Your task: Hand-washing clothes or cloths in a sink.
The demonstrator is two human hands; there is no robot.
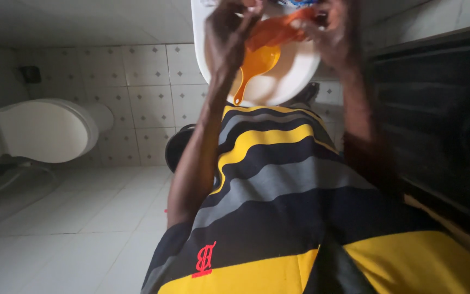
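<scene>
A round white basin [295,73] sits at the top centre, and both my hands are raised over it. My left hand [225,34] and my right hand [334,32] each grip an end of a soft orange piece [278,30] stretched between them; I cannot tell whether it is cloth or plastic. An orange-yellow plastic scoop [259,62] hangs just below it inside the basin, with its thin handle pointing down-left. Which hand carries the scoop is hidden. My yellow, black and grey striped shirt [278,179] fills the lower middle.
A white toilet [44,130] with its lid closed stands at the left against a tiled wall [148,81]. Pale floor tiles [72,228] lie below it. A black round object [176,146] shows behind my left arm. A dark panel [436,120] runs along the right. Something blue [300,2] peeks in at the top edge.
</scene>
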